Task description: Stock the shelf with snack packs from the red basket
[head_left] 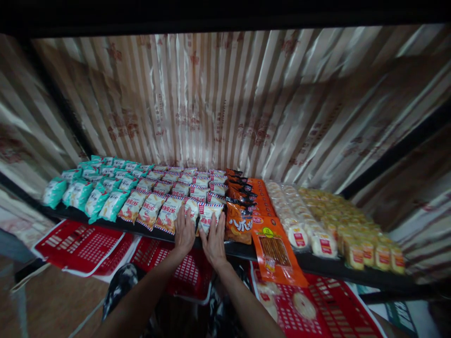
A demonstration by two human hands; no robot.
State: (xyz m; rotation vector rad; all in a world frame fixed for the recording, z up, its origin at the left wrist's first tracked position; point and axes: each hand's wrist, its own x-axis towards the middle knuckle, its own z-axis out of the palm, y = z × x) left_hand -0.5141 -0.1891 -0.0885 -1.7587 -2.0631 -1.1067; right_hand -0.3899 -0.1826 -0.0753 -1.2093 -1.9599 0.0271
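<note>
On the black shelf (243, 249), teal snack bags (101, 199) are sitting leftmost; then the left hand (185, 231), fingers extended, is resting on a white front-row snack bag (192, 210); the right hand (213, 238), thumb spread, is touching the neighbouring bag (207, 211), beside orange pouches (239, 226).

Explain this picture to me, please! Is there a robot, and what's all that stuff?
There's no robot, just a person's two bare hands. The picture comes from a camera worn on that person's head, looking forward and down. The left hand and right hand touch white-and-orange snack bags at the front of a dark shelf. Left of those sit teal bags; to the right, orange packets, round white packs and yellowish packs. Red baskets are below. I can't tell if the hands grip or just rest there.
</note>
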